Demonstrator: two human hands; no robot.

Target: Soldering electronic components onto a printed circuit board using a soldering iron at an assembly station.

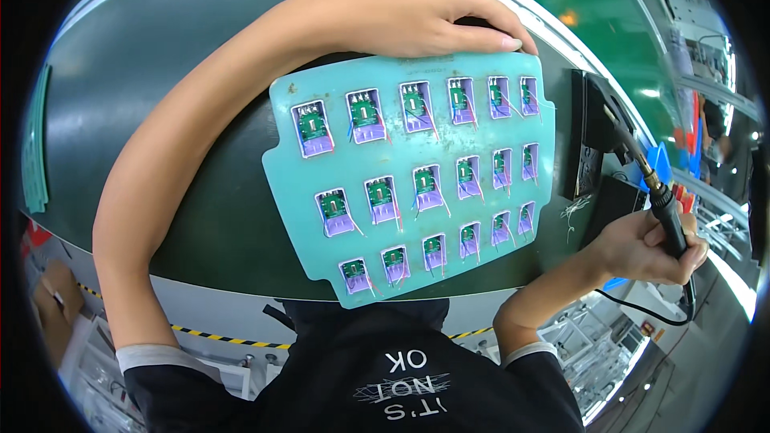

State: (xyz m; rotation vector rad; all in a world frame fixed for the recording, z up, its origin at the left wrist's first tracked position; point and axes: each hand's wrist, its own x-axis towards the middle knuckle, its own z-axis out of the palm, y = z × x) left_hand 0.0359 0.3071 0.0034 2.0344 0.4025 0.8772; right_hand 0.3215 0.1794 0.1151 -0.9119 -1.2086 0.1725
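A teal fixture tray [409, 156] lies in front of me, turned slightly. Its rows of slots hold several small green circuit boards [365, 112] in pale purple housings, with thin red, blue and white wires. My left arm reaches around the tray's left side, and my left hand [441, 16] grips its far edge, thumb along the rim, other fingers partly hidden. Off to the right, my right hand [650, 248] is closed around the black handle of a soldering iron [664, 204]. The iron's metal barrel slants up and left, close to a black stand [597, 116].
The dark green worktable [208, 232] has a pale raised rim along its far side. Loose wire scraps [574, 208] lie right of the tray. A black cable [642, 318] loops below the iron. Teal sheets [36, 144] stand at the far left; a blue bin [658, 164] sits right.
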